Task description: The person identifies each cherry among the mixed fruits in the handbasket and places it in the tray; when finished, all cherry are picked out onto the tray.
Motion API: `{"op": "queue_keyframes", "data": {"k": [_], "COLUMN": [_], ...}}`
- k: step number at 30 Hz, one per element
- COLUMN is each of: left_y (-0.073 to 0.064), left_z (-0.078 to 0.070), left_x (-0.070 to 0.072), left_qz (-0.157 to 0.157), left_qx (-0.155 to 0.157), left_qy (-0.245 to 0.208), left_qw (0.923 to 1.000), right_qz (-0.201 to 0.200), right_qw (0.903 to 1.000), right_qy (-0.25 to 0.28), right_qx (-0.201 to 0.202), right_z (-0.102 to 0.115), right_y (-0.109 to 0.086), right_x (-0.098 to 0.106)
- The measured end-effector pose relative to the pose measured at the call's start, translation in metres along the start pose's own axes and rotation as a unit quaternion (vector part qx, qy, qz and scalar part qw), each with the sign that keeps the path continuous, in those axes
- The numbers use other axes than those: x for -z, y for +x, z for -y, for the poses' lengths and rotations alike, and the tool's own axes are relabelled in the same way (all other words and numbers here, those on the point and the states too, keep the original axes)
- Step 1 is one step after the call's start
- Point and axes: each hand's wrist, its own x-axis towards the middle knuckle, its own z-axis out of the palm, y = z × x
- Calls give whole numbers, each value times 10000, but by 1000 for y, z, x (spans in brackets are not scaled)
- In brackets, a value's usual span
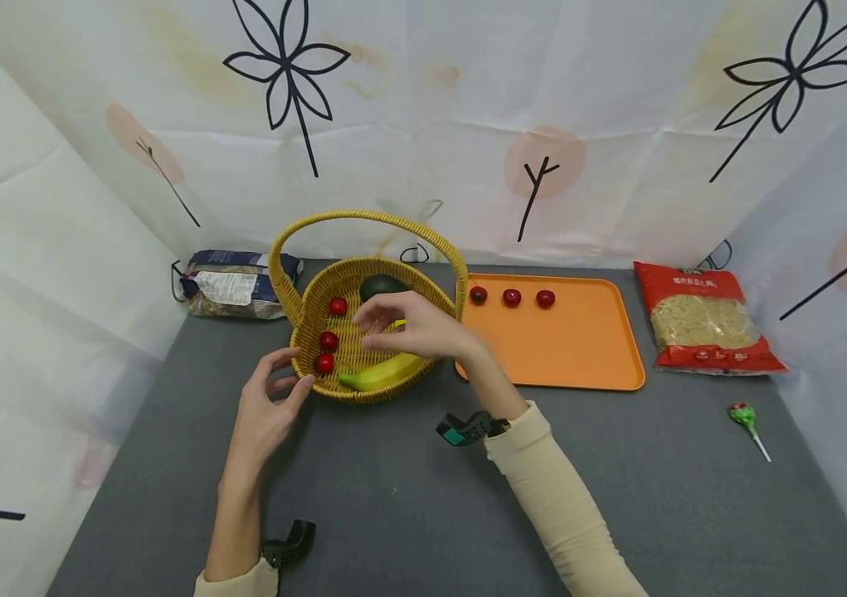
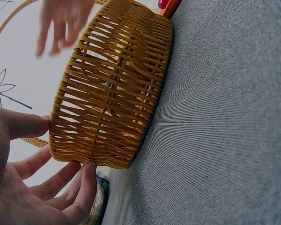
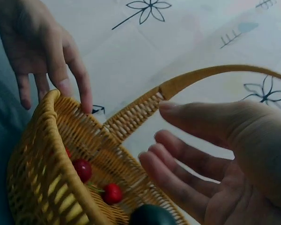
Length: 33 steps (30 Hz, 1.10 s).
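A yellow wicker basket [image 1: 348, 396] with a tall hoop handle stands on the grey table. My left hand [image 1: 268, 406] holds its left rim, the thumb and fingertips [image 2: 88, 176] against the weave. Above the basket's inside hovers my right hand [image 1: 423, 325], fingers loosely bent, with nothing between them. Below it a yellow banana [image 1: 386, 373] lies along the near side. Red cherries [image 1: 328, 341] line the left part of the basket, some with stems showing in the right wrist view. A dark green avocado [image 1: 382, 286] sits at the back, partly covered by my right hand.
Right of the basket, an orange tray [image 1: 557, 348] bears three cherries [image 1: 512, 298] along its back edge. Farther right are a red bag [image 1: 703, 319] and a green-wrapped lollipop [image 1: 747, 423]. A dark blue bag [image 1: 232, 284] lies behind left. Patterned white cloth [image 1: 423, 99] surrounds the table.
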Motion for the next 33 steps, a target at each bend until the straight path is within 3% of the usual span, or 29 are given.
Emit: {"op": "queue_keyframes", "data": {"k": [8,12,19,23,33], "left_y": [1,1,0,0,0], "left_z": [1,1,2,2,0], "left_x": [-2,-2,-2,-2,-1], "left_qz": [-5,10,11,18,32], "left_qx": [-38,-45,-51,-80,-80], "left_qy": [78,43,9,-15,-52], "left_qw": [10000,10000,10000,10000,9999], "right_qz": [155,40,120,-12,154], "right_qw": [9949,9892,9805,9757,9793], "right_qy": [-343,-248,153,484,349], "right_qx": [-931,-1445,-1955,-2135,-1990], "right_z": [-17,-24,-40,-43,-43], "right_y": [48,60,69,69,69], "right_x": [-23,-32,-42,-44,-45]}}
